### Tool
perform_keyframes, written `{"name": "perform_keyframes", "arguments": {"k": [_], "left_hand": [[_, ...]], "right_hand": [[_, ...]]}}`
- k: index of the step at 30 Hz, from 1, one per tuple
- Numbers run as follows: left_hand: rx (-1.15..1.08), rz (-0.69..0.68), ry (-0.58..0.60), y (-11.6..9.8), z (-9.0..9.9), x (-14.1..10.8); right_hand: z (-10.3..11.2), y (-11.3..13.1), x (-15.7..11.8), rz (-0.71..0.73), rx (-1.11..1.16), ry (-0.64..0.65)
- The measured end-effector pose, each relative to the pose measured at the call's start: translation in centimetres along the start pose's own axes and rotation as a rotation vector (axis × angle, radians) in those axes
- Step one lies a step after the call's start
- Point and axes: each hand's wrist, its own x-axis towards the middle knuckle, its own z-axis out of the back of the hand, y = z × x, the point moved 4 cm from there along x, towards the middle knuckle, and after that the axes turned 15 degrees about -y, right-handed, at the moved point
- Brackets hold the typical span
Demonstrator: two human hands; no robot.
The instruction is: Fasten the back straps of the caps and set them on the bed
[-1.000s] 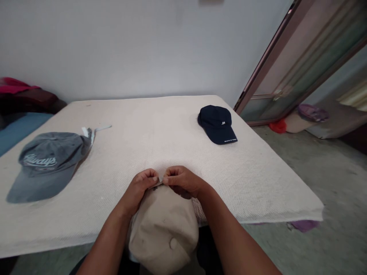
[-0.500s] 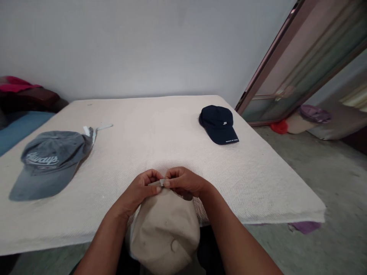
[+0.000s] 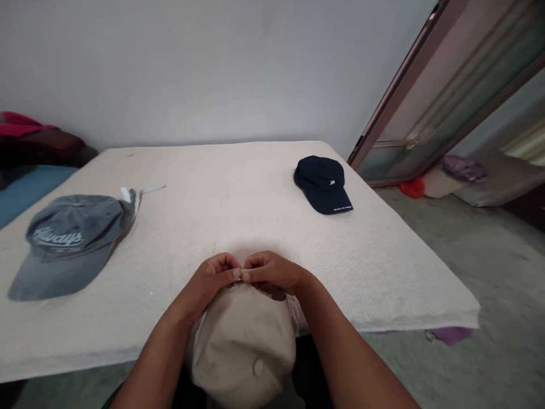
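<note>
A beige cap point(image 3: 244, 346) is at the bottom centre, in front of the table's near edge, with its crown button facing me. My left hand point(image 3: 215, 279) pinches the cap's far edge from the left. My right hand point(image 3: 275, 274) pinches the same edge from the right, its thumb meeting the left thumb. The small strap piece between the fingertips is mostly hidden. On the left of the table lies a grey cap point(image 3: 79, 227) with white lettering and a loose strap. A navy cap point(image 3: 321, 179) rests at the back right.
The table point(image 3: 213, 199) has a pale textured cover and meets a wall behind. Dark red and blue items point(image 3: 34, 176) sit at the far left. A sliding door point(image 3: 404, 113), a red item point(image 3: 412, 187) and a purple item point(image 3: 464, 168) are at the right.
My thumbs have come closer together over the strap piece, which shows less than before. The caps on the table appear shifted slightly left as the view has moved a little.
</note>
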Motion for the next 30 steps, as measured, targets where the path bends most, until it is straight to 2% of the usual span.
{"name": "perform_keyframes", "arguments": {"k": [7,14,19,23,30], "left_hand": [[-0.052,0.006,-0.041,-0.1,-0.1,0.1],[-0.136,0.037,-0.099,0.2,0.1,0.3],[-0.194,0.176,-0.031,0.7,-0.3,-0.2],[-0.171,0.162,0.032,0.9,-0.8,-0.4],[-0.421,0.228,-0.057,-0.1,0.3,-0.5]], "right_hand": [[-0.4,-0.2,0.0,-0.059,0.14,0.036],[0.0,-0.3,0.2,0.016,0.18,-0.008],[0.3,-0.3,0.6,0.048,0.245,-0.025],[0.3,-0.3,0.7,0.035,0.292,-0.048],[0.3,0.5,0.0,0.065,0.369,-0.104]]}}
